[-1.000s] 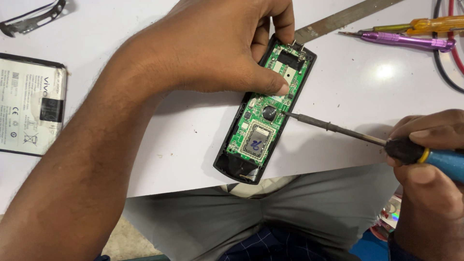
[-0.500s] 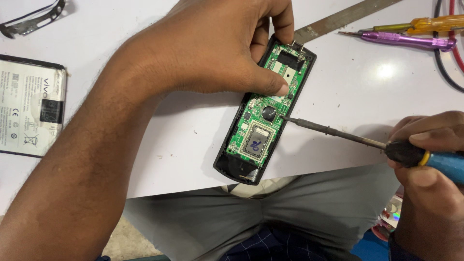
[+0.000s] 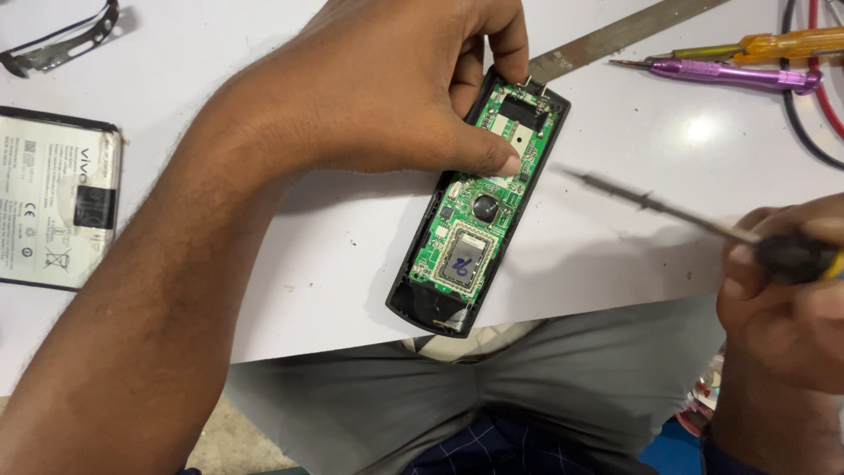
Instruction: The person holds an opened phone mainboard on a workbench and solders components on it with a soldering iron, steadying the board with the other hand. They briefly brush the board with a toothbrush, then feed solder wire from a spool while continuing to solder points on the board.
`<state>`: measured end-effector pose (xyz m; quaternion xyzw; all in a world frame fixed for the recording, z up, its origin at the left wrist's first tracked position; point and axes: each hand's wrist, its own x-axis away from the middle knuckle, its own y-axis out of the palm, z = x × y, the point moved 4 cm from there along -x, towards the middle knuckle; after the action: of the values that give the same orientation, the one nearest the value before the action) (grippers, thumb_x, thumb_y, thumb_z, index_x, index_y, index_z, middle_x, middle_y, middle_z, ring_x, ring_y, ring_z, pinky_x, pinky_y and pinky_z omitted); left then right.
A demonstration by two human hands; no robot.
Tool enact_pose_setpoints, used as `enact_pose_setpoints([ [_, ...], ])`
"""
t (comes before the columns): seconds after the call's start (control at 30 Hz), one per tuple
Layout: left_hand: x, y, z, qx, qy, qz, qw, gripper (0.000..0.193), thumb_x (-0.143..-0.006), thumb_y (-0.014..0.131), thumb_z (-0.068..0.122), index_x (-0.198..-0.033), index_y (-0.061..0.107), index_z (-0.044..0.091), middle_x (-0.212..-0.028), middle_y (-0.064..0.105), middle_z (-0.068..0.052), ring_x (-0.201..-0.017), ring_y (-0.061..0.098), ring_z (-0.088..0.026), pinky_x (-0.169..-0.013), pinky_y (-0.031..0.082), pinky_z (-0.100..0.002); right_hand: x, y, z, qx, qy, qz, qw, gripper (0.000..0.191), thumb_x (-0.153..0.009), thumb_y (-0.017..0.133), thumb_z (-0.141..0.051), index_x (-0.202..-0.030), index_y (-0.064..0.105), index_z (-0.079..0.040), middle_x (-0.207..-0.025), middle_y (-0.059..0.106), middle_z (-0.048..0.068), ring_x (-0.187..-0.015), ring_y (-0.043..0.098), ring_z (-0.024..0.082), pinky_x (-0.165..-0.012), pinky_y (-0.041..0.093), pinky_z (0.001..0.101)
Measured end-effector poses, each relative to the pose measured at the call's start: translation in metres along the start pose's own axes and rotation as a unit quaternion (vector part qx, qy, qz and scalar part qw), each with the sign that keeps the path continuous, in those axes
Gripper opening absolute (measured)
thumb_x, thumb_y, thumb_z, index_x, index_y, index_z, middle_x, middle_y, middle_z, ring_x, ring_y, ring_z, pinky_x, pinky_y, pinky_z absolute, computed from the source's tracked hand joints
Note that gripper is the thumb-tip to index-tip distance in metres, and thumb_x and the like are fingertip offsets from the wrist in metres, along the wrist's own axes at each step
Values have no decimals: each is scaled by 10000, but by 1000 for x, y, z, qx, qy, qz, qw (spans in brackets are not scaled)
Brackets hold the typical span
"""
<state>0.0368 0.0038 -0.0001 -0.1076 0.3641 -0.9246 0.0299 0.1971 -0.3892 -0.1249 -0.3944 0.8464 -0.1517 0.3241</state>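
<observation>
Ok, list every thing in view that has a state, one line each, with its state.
Left hand: pressing the remote down, thumb on the board.
Right hand: gripping the screwdriver.
Remote: open, cover off, lying over the table edge.
Board: exposed, seated in the shell.
Screwdriver: blurred, tip clear of the board.
Purple tool: lying on the table, unheld.
Yellow tool: lying on the table, unheld.
Battery: lying flat, loose.

A flat rectangular battery (image 3: 54, 200), dark-edged, is being seen lying on the white table (image 3: 334, 255) well out beyond the forearm of the left hand (image 3: 387, 88), its face being covered by a pale grey label (image 3: 40, 207) with a small dark patch.
</observation>
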Motion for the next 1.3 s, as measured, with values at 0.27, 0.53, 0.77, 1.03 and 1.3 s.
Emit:
enact_pose_setpoints([
  [0.27, 0, -1, -2, 2, 41, -1, 999, 380, -749, 864, 260, -1047, 687, 103, -605, 630, 1, -519, 625, -87, -474, 419, -287, 75, 2, -32, -45, 248, 175, 952, 124, -1047, 582, -96, -1108, 535, 1, -763, 506, 74, -494, 456, 86, -490, 408, 257],
  [0.53, 1, -4, 0, 26, 34, -12, 999, 392, -737, 845, 231, -1058, 672, 85, -632, 627, 9, -551, 623, -96, -505, 450, -288, 59, 48, -69, -515, 265, 183, 794, 275, -1082, 579, -256, -1124, 617, 13, -855, 646, 138, -612, 542, 152, -622, 459, 308],
  [0.77, 0, -3, 0, 38, 29, -23, 999, 336, -753, 824, 194, -1045, 703, 82, -617, 625, 12, -555, 611, -88, -517, 454, -282, 54, 35, -65, -451, 266, 195, 830, 259, -1083, 547, -246, -1196, 607, -20, -883, 673, 159, -593, 552, 153, -605, 453, 303],
  [1.03, -2, -4, -4, 38, 21, -26, 999, 366, -733, 811, 166, -1071, 708, 72, -611, 630, 14, -543, 609, -80, -510, 446, -274, 58, -26, -19, -330, 150, 163, 918, 421, -1181, 510, -436, -1140, 612, -30, -846, 597, 85, -624, 490, 120, -539, 338, 249],
  [1.3, -5, -2, -6, 76, 26, -36, 996, 444, -653, 718, 81, -1094, 708, 34, -643, 669, -5, -527, 617, -90, -491, 452, -284, -22, -21, 35, -247, 118, 110, 956, 216, -1197, 458, -186, -1128, 571, -16, -892, 632, 78, -606, 548, 123, -531, 426, 238],
])
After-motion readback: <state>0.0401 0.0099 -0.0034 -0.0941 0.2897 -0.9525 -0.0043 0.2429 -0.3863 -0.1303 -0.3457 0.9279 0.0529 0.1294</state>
